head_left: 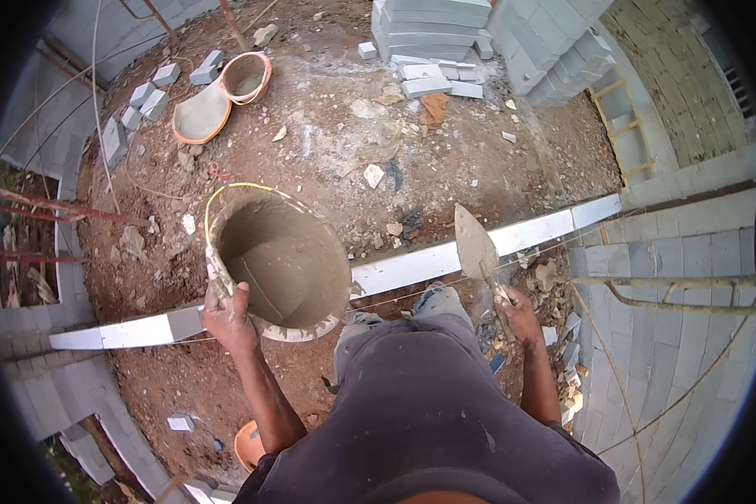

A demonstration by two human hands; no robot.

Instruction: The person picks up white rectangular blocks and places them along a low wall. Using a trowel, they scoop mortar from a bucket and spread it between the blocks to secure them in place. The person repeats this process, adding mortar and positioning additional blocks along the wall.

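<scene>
My left hand (pixel 228 319) is closed on the near left side of a bucket (pixel 265 217), at its mortar-smeared rim or handle. Wet grey mortar (pixel 290 286) lies inside the bucket, which tilts over a low row of pale blocks (pixel 407 267). Whether the blocks bear any of its weight, I cannot tell. A pointed trowel (pixel 475 244) is gripped by its handle in my right hand (pixel 521 315). Its blade is coated with mortar and points away from me, just above the right part of the row.
Farther left stand an orange-rimmed bucket (pixel 248 80) and an orange-rimmed pan (pixel 202 116) of mortar, near loose blocks (pixel 154 104). Stacked blocks (pixel 433 25) rise at the back. A block wall (pixel 672 353) with scaffold bars borders the right. Rubble covers the ground.
</scene>
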